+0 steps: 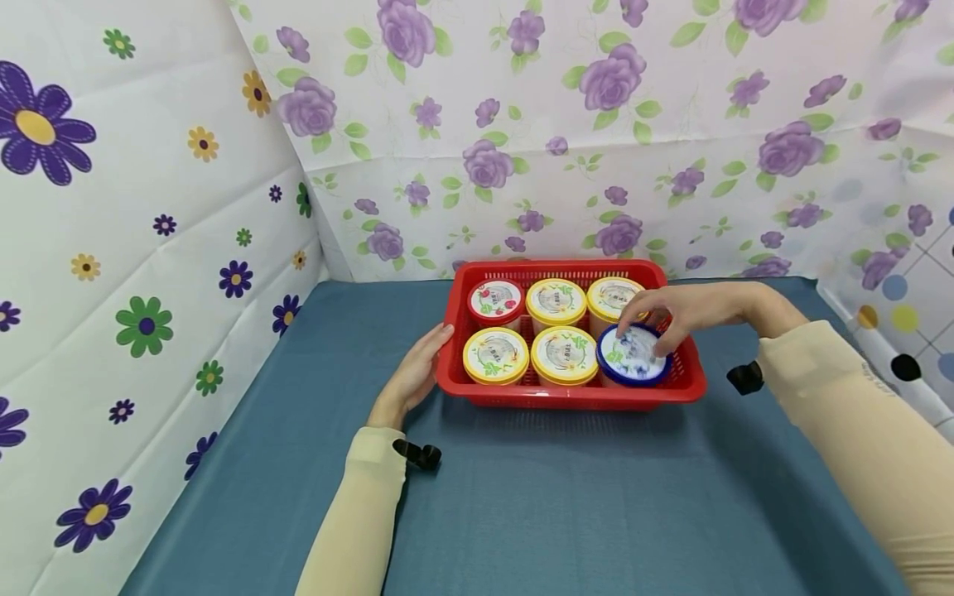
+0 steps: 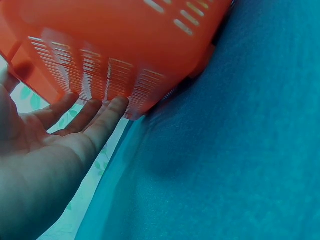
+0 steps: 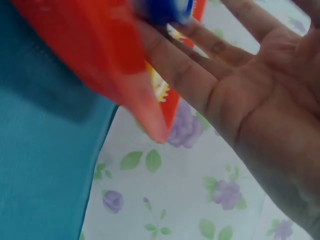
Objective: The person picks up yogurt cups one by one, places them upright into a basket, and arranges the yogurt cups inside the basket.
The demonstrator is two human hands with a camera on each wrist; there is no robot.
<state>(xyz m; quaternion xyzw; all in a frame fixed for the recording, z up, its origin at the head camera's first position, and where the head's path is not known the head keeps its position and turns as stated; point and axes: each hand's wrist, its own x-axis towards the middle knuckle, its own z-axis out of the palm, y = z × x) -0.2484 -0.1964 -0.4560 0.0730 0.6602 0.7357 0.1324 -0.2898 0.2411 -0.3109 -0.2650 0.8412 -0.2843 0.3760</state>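
Inside a red plastic basket stand several round lidded tubs. My left hand touches the basket's left side, its fingers nearly straight against the slotted wall in the left wrist view and its thumb by the rim. Over the front right corner, my right hand arches down with thumb and fingers about a blue-lidded tub, whose lid looks slightly tilted. In the right wrist view the fingertips meet the blue rim, and part of the grip is hidden. The blue-lidded tub is still within the basket's outline.
A red-lidded tub sits at the back left, beside yellow-lidded tubs. Blue cloth covers the table. Flowered sheets hang behind and at the left. Dark wrist cameras are strapped over the sleeves.
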